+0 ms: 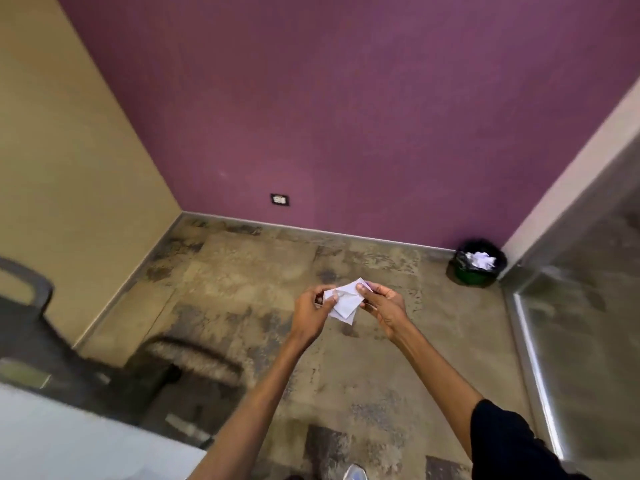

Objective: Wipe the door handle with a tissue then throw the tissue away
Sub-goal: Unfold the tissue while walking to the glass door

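Holding the white tissue [344, 299] out in front of the body, above the floor [263, 271], with both hands. Pinching its left edge with the left hand [311, 311], thumb on top, fingers closing narrow around the paper. Pinching its upper right corner with the right hand [382, 303], thumb pressing on the sheet. Hanging between the two grips, the lower corner drooping toward 6 o'clock. Standing at 2 o'clock from the hands, well apart, against the purple wall [346, 116]: a bin [479, 263] with a black liner, white crumpled paper lying inside.
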`<act>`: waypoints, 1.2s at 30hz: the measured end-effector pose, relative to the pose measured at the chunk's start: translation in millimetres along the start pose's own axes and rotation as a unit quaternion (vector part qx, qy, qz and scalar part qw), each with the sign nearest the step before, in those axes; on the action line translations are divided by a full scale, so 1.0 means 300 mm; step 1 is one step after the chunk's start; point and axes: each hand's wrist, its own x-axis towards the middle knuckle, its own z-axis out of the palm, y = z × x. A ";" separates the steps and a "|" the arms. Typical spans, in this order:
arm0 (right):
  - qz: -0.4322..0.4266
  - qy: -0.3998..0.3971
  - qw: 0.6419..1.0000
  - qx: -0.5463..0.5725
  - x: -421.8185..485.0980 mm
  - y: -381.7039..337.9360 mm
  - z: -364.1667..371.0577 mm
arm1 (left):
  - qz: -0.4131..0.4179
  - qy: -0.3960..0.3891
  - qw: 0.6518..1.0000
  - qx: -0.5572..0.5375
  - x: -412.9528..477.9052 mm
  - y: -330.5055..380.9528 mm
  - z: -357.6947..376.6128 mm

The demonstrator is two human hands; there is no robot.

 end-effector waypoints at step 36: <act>-0.275 0.626 0.703 0.197 -0.426 -0.466 -0.992 | 0.265 -0.583 0.766 -0.055 0.133 0.768 1.416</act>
